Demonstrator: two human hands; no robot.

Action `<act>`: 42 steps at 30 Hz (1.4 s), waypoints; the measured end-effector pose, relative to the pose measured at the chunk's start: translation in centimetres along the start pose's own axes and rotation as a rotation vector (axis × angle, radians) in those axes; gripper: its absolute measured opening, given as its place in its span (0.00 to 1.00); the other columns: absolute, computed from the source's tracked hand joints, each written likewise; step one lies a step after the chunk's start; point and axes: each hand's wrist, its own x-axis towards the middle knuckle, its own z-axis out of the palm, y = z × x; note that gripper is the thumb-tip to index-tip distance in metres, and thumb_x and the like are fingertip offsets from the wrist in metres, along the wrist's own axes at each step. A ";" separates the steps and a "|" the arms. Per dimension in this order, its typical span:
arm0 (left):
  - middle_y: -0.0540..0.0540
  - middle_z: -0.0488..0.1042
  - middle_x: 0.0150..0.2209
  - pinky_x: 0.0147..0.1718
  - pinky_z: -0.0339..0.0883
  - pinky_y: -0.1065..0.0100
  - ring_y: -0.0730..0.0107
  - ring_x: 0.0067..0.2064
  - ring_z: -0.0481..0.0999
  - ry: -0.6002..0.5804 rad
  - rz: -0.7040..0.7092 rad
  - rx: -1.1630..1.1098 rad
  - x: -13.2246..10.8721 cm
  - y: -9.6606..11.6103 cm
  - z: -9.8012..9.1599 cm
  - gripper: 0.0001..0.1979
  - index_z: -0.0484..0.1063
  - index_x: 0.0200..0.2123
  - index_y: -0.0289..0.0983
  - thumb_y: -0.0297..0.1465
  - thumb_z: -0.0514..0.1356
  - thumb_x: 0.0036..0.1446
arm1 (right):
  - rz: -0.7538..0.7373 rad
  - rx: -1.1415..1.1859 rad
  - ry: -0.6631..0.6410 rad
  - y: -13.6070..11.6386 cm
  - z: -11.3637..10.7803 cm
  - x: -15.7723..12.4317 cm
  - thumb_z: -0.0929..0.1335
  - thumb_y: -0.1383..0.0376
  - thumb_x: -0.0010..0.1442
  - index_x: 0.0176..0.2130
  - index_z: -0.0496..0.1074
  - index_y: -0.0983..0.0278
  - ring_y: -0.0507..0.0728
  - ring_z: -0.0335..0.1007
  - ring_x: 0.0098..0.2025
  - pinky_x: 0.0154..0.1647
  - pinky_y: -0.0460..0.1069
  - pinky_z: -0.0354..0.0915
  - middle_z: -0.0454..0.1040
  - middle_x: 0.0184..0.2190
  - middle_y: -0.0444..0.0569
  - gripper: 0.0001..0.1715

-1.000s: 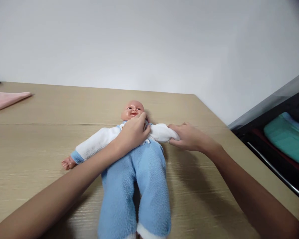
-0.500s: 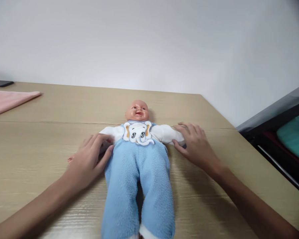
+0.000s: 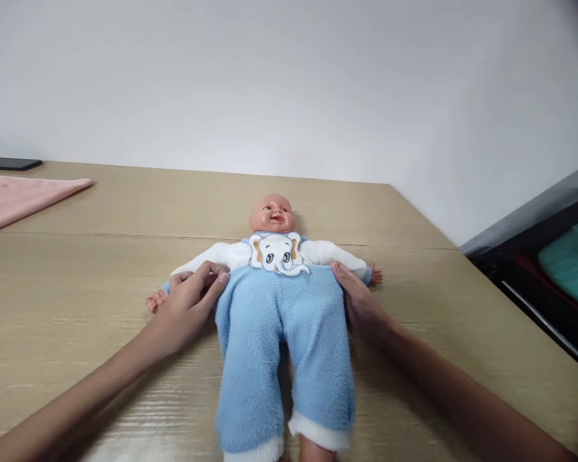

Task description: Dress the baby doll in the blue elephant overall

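Observation:
A baby doll (image 3: 272,215) lies on its back on the wooden table, head toward the wall and arms stretched out to both sides. It wears fluffy blue overalls (image 3: 253,359) with white cuffs over a white-sleeved top, and a white elephant patch (image 3: 279,255) covers its chest. At the overalls' left side, my left hand (image 3: 192,301) pinches the fabric between thumb and fingers. My right hand (image 3: 363,301) grips the opposite side, its thumb on top and its fingers hidden under the cloth. The doll's feet fall outside the lower edge of the picture.
A pink cloth (image 3: 26,197) lies at the left of the wooden table (image 3: 101,263), with a flat dark device (image 3: 10,164) behind it. A white wall rises at the back. Beyond the table's right edge stands something black holding green fabric (image 3: 571,263).
My right hand has come inward from the doll's sleeve to the overalls' side. My left hand has closed on the other side. The overalls look wider at the waist, and their leg cuffs sit higher.

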 end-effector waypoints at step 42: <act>0.39 0.72 0.64 0.68 0.65 0.45 0.47 0.67 0.72 0.150 0.737 0.074 -2.9 -1.1 0.6 0.22 0.64 0.68 0.48 0.32 0.58 0.74 | -0.471 -0.998 0.083 -1.4 -8.2 0.4 0.72 0.48 0.70 0.68 0.68 0.59 0.75 0.68 0.70 0.71 0.70 0.61 0.73 0.67 0.63 0.34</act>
